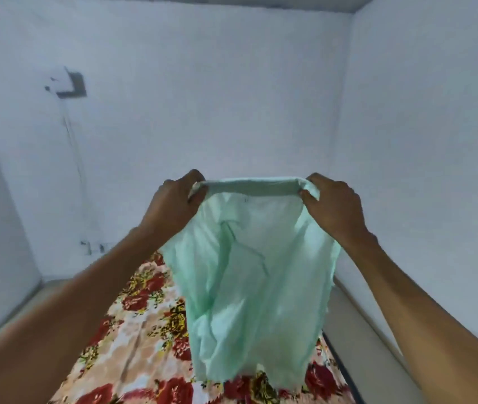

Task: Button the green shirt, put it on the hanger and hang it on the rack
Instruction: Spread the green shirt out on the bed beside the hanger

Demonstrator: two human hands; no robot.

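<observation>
The light green shirt hangs in the air in front of me, stretched at its top edge between both hands. My left hand pinches the top left corner of the cloth. At the top right corner, my right hand grips the fabric with curled fingers. The shirt's lower hem dangles just above the bed. A fold or placket runs down its middle. No hanger or rack is in view.
A bed with a red and yellow floral sheet lies below the shirt. Pale walls close in on three sides, with a grey box and a cable on the left wall. A strip of floor runs right of the bed.
</observation>
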